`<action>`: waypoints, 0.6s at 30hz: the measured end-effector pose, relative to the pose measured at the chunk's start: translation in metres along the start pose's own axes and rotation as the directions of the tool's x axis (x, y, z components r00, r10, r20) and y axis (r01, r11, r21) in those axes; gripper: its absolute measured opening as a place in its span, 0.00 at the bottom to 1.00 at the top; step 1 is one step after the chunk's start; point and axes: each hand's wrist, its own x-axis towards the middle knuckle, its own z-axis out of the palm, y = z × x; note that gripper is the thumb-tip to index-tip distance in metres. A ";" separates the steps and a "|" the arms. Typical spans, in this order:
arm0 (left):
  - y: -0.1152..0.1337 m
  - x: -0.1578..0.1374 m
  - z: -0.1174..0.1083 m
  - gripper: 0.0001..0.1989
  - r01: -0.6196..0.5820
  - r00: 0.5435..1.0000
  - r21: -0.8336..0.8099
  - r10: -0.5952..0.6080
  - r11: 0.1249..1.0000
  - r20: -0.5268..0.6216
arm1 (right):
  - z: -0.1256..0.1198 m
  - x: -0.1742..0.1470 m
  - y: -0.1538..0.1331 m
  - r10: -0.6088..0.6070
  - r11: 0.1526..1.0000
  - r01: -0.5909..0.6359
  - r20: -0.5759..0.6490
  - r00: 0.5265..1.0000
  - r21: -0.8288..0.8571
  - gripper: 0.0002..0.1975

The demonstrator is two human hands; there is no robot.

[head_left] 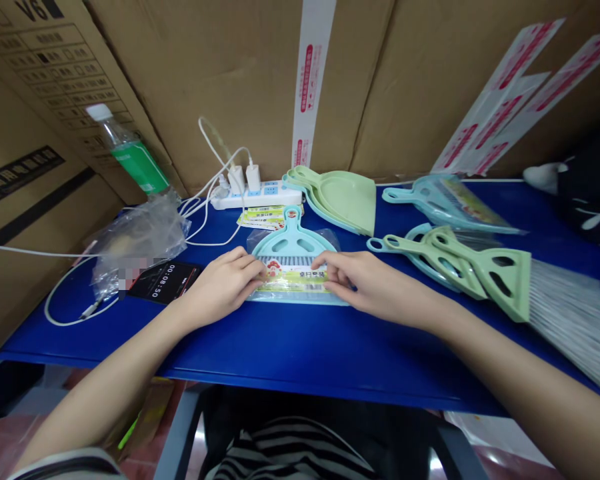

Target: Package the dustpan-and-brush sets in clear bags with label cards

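A light blue dustpan and brush set [293, 241] lies in a clear plastic bag at the middle of the table, its handle pointing away from me. Across the bristles sits a yellow and white label card [300, 279]. My left hand [227, 283] has its fingers closed at the left edge of the bagged set. On the opposite edge, my right hand [365, 280] pinches with bent fingers and thumb by the card's end. Several loose green and blue brushes [505, 280] lie to the right. Green dustpans [350, 197] are stacked behind, with spare label cards [267, 217] beside them.
Another bagged blue set [473, 203] rests at the back right. A white power strip [260, 195] with chargers and cables stands against the cardboard wall [230, 60]. On the left are crumpled clear bags [135, 233], a phone [163, 280] showing a timer, and a green-labelled bottle [140, 163].
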 end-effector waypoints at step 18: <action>0.002 0.000 -0.001 0.07 0.079 0.996 0.031 -0.078 0.996 -0.037 | 0.000 0.003 -0.003 0.155 0.956 -0.147 0.014 0.988 -0.254 0.13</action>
